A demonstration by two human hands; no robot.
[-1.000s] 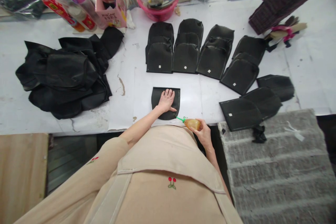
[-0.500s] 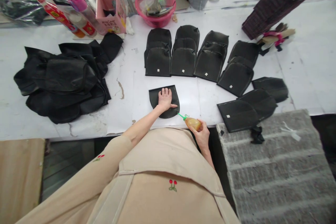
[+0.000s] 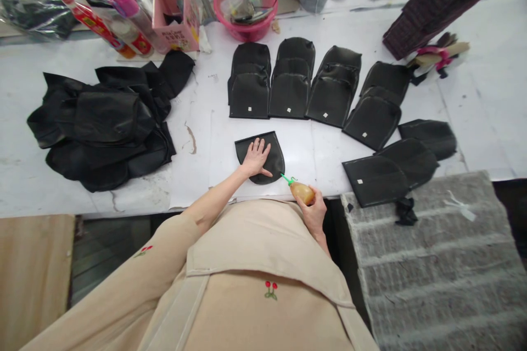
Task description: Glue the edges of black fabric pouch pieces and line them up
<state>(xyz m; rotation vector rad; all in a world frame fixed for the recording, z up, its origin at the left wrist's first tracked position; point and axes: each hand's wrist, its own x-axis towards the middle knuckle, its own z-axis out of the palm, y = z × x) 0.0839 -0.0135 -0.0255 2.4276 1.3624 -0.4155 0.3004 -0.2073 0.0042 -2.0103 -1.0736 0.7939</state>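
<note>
A black, round-ended leather-like piece (image 3: 275, 156) lies on the white table in front of me. On top of it rests my left hand (image 3: 256, 159), flat with the fingers spread. My right hand (image 3: 313, 209) is wrapped round a glue bottle (image 3: 302, 193) with amber contents and a thin green nozzle. The nozzle tip is at the lower right edge of the black piece; whether it touches cannot be made out. Beyond, several similar black pieces (image 3: 290, 85) lie in overlapping pairs in an arc, most with a small white mark.
At the left is a heap of black pieces (image 3: 102, 115). Behind it stand a pink box (image 3: 175, 13), spray bottles (image 3: 123, 3) and a pink basin (image 3: 246, 33) of tools. A dark upright bundle (image 3: 428, 5) stands back right. Grey ribbed cloth (image 3: 432, 263) covers a surface at lower right.
My left hand has shifted slightly left and its fingers have spread. The nozzle tip has moved a little up along the piece's curved edge.
</note>
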